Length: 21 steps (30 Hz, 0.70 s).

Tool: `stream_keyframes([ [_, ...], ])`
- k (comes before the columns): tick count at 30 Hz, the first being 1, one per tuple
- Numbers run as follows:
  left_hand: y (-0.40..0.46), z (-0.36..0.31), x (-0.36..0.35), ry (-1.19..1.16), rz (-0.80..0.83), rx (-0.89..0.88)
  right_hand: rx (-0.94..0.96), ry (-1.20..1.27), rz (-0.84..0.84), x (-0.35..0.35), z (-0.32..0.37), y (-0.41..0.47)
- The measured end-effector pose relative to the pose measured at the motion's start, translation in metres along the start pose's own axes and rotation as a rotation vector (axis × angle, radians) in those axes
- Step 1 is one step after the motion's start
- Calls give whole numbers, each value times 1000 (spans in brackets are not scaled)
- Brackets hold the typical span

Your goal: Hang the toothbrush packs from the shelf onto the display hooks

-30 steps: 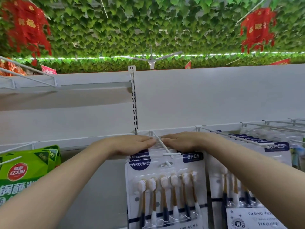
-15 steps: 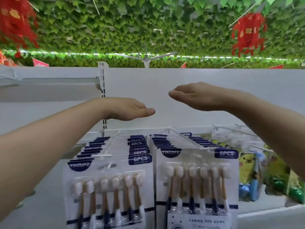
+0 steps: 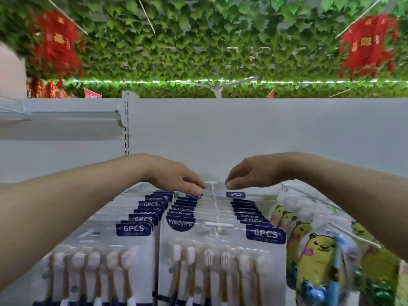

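Under a ceiling of green leaves (image 3: 198, 40) with red lanterns (image 3: 368, 45), a white shelving wall (image 3: 242, 129) backs hooked toothbrush packs (image 3: 220, 250), where both relaxed hands, left (image 3: 176, 180) and right (image 3: 251, 173), touch the rearmost pack.

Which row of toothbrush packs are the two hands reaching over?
The middle row, on the white hook: left hand and right hand meet at its back. The left row is untouched.

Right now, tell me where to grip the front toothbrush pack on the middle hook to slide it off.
Pinch the front toothbrush pack by its flat top card, at the two corners either side of the hook, coming from the front. The pack hangs from its hole on the hook, whose tip points toward you, so it would likely slide straight off.
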<state>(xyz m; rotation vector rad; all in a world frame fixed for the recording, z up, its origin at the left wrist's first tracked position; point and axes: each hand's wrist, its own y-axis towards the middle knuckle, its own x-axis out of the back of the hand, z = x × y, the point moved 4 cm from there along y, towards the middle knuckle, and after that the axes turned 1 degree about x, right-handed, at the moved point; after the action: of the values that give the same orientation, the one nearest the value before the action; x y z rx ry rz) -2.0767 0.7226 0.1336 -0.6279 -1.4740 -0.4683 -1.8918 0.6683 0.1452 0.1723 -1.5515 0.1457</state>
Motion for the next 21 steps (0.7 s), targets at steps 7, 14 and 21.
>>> stream_keyframes([
  [7,1,4,14,-10,25,-31,-11,21,142,11,4,8],
  [14,8,6,2,38,165,-83,-68,0,95,-3,16,-10],
  [21,22,6,-36,41,254,-218,-30,149,100,-42,33,-30],
])
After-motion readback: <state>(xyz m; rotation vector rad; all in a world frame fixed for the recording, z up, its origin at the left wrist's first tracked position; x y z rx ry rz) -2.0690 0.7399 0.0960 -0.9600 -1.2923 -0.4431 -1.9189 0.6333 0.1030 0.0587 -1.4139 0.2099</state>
